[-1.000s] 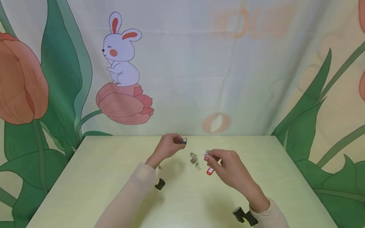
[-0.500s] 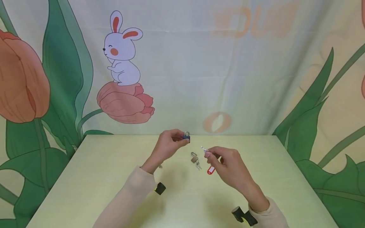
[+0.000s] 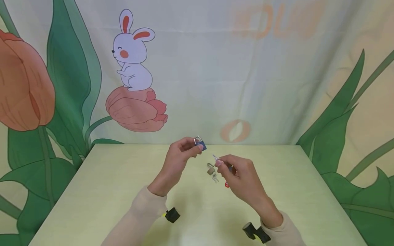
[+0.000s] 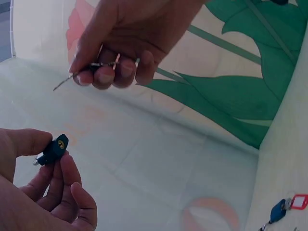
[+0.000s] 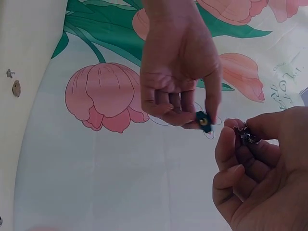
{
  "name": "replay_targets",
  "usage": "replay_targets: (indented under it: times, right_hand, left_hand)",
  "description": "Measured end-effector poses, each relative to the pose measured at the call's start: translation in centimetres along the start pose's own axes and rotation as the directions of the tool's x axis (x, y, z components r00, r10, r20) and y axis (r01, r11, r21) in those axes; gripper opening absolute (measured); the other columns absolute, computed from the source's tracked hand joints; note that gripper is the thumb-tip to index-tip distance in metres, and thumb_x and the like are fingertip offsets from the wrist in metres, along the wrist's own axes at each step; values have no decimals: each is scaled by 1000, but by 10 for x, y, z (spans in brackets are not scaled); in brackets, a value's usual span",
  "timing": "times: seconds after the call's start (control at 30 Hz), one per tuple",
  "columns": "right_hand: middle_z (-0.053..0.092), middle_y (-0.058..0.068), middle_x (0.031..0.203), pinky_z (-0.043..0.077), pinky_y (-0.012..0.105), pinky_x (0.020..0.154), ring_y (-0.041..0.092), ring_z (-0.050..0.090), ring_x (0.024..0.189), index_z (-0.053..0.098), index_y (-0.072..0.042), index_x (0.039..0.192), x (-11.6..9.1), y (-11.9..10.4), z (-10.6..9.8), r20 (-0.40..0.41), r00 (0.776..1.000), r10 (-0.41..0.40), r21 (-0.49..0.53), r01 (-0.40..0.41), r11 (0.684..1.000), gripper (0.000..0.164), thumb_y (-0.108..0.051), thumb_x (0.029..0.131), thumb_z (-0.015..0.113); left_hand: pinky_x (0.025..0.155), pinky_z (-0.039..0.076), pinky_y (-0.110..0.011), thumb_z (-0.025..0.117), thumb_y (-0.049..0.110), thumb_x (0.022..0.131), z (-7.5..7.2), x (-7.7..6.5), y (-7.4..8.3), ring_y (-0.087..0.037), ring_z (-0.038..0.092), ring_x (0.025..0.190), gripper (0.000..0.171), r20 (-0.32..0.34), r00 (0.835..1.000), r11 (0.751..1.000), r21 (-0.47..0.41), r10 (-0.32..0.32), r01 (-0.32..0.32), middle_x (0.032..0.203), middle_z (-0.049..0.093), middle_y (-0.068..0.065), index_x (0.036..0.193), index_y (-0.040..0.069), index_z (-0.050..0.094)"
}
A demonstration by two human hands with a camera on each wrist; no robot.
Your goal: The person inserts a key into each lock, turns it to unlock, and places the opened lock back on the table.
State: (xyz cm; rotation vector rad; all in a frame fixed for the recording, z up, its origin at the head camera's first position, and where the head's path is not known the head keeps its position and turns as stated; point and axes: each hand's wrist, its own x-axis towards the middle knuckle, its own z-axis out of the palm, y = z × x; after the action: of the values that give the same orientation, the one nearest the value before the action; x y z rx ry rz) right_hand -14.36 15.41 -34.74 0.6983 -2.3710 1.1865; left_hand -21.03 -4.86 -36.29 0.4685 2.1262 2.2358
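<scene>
My left hand (image 3: pixel 176 157) holds a small blue padlock (image 3: pixel 201 145) between thumb and fingers, its silver shackle pointing up in the head view. In the left wrist view the brass-coloured keyhole face of the padlock (image 4: pixel 58 144) shows. A little to the right, my right hand (image 3: pixel 243 174) pinches a small metal key (image 4: pixel 63 83), whose blade points towards the padlock with a gap between them. Metal rings or more keys (image 5: pixel 248 136) lie within the curled right fingers, partly hidden. Both hands are raised above the table.
On the pale yellow table (image 3: pixel 107 191) lies a brass padlock (image 3: pixel 210 171), shackle open, with small keys (image 3: pixel 215 178) beside it. Partly behind my right hand are another blue padlock (image 4: pixel 278 211) and a red-framed key tag (image 4: pixel 299 201). A printed curtain (image 3: pixel 197 85) hangs behind the table.
My left hand has lifted and turned, so the blue padlock shows more fully. My right hand has shifted slightly left and up with the key, covering more of the red tag.
</scene>
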Motion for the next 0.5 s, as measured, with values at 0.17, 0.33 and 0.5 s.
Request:
replay_targets:
  times: [0.17, 0.33, 0.5]
  right_hand:
    - [64, -10, 70, 38, 20, 46, 3, 41, 49, 73, -13, 93, 1, -2, 8, -20, 999, -26, -12, 25, 1000, 13, -18, 97, 62]
    - [67, -8, 72, 36, 18, 48, 4, 44, 54, 74, -11, 93, 2, -3, 14, -41, 996, -75, -24, 74, 997, 13, -16, 97, 62]
    - [69, -8, 72, 38, 18, 49, 5, 51, 56, 74, -10, 94, 4, -5, 19, -41, 995, -90, -8, 90, 996, 14, -17, 97, 63]
  left_hand:
    - [88, 50, -28, 66, 20, 94, 3, -12, 5, -20, 59, 93, 17, 11, 1000, 986, -166, -17, 18, 92, 63, 0, 101, 6, 60]
    - [86, 50, -25, 65, 18, 95, 8, -21, 14, -16, 58, 93, 12, -3, 999, 948, -316, -37, 35, 94, 59, 1, 97, 9, 57]
    - [88, 48, -27, 65, 18, 94, 11, -30, 19, -17, 57, 96, 12, 15, 998, 925, -377, -53, 55, 96, 58, 1, 97, 11, 57]
